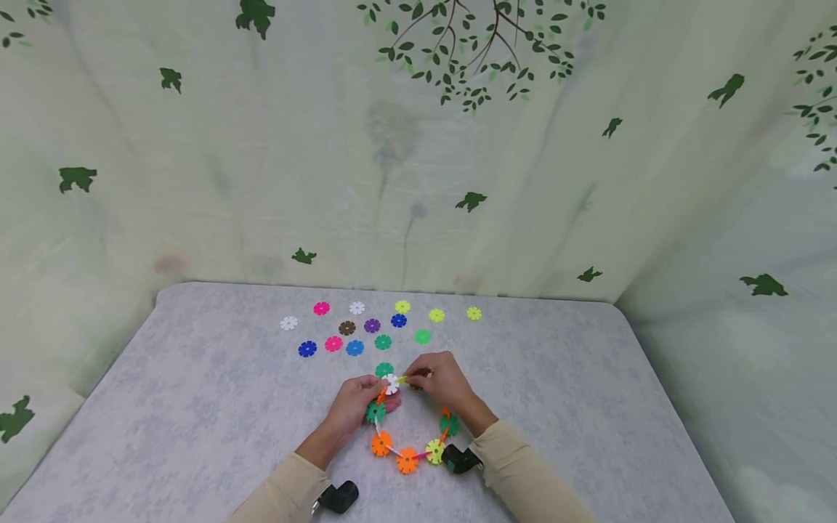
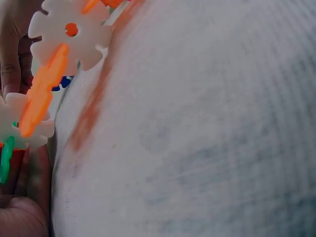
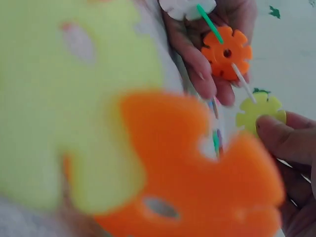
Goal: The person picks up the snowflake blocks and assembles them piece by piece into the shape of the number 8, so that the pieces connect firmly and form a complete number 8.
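Observation:
My left hand [image 1: 349, 407] grips one end of a curved chain of slotted plastic flower discs, near a white disc [image 1: 391, 383] and an orange disc [image 3: 228, 53]. Between the thumb and finger of my right hand [image 1: 441, 381] is a yellow disc [image 3: 259, 111]. Its edge meets the white disc, seen edge-on in the right wrist view. The chain loops toward me through a green disc [image 1: 375, 412], orange discs [image 1: 407, 460] and a yellow-green disc [image 1: 434, 451]. Its other end hangs by my right wrist. An orange disc [image 2: 44, 91] links two white ones in the left wrist view.
Loose discs lie scattered beyond my hands, among them pink [image 1: 321, 308], brown [image 1: 347, 327], purple [image 1: 372, 325], blue [image 1: 307, 349] and yellow [image 1: 474, 313]. A green disc [image 1: 383, 370] lies just past my left fingertips. Leaf-printed curtains [image 1: 314, 160] stand behind the grey table [image 1: 556, 363].

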`<control>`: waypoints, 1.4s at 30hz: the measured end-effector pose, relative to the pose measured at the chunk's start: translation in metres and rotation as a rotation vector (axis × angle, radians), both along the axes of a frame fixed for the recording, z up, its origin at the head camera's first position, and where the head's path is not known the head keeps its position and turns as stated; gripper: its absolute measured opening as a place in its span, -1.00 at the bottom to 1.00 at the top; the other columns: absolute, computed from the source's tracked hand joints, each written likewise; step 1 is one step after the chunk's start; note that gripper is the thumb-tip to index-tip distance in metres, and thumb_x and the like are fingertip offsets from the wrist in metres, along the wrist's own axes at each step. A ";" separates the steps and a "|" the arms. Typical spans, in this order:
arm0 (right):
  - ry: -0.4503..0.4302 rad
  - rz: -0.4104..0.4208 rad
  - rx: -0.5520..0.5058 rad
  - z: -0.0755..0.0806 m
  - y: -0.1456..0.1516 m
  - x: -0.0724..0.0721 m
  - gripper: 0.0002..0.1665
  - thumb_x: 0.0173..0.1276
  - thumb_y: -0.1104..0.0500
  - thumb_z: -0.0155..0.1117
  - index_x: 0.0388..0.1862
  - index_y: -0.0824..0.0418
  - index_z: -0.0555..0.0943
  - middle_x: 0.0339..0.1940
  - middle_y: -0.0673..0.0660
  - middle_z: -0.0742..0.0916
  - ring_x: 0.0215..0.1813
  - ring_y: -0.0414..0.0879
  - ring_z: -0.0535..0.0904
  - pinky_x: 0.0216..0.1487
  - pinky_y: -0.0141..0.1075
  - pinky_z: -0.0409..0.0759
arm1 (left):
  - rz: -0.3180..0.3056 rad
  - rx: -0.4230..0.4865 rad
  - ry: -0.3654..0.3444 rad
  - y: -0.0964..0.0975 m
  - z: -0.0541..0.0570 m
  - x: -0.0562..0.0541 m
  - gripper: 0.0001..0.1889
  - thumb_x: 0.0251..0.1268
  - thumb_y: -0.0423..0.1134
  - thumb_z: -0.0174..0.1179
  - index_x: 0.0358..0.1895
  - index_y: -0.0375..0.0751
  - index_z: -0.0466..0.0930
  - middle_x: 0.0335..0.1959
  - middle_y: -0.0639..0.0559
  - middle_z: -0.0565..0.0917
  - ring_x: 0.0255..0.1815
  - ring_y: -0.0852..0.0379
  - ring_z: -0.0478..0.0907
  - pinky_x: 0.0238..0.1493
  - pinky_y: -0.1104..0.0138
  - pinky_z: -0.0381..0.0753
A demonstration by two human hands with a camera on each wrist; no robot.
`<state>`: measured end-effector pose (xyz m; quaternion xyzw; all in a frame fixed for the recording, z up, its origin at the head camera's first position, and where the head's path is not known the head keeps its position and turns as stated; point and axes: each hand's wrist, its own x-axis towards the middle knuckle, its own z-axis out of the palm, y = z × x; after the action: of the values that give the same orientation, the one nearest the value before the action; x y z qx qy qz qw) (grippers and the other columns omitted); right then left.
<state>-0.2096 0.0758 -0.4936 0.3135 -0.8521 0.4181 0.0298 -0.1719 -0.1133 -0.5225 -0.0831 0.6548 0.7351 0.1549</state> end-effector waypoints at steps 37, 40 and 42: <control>-0.266 -0.096 0.092 -0.001 0.020 -0.003 -0.63 0.11 0.21 0.51 -0.08 0.20 0.66 -0.26 0.01 0.70 -0.27 -0.19 0.55 -0.21 -0.40 0.57 | 0.052 -0.030 -0.030 0.005 0.005 0.000 -0.71 0.48 -0.27 0.02 0.03 -0.47 0.52 -0.33 -0.14 0.72 -0.29 0.03 0.72 -0.14 0.30 0.67; -0.237 -0.082 0.096 0.000 0.018 -0.003 -0.64 0.10 0.23 0.51 -0.10 0.21 0.67 -0.28 0.01 0.70 -0.29 -0.20 0.55 -0.24 -0.41 0.56 | 0.057 -0.035 -0.024 0.006 0.006 0.001 -0.69 0.48 -0.27 0.03 0.03 -0.49 0.53 -0.32 -0.15 0.72 -0.30 0.04 0.72 -0.15 0.30 0.67; -0.222 -0.079 0.101 0.001 0.016 -0.002 -0.65 0.10 0.24 0.51 -0.11 0.22 0.67 -0.29 0.02 0.71 -0.31 -0.20 0.54 -0.26 -0.41 0.56 | 0.062 -0.038 -0.022 0.006 0.007 0.002 -0.70 0.47 -0.28 0.04 0.02 -0.51 0.54 -0.30 -0.16 0.73 -0.31 0.05 0.72 -0.15 0.30 0.67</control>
<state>-0.2116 0.0920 -0.4927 0.2326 -0.8817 0.4055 -0.0642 -0.1697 -0.1076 -0.5154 -0.1146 0.6640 0.7259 0.1377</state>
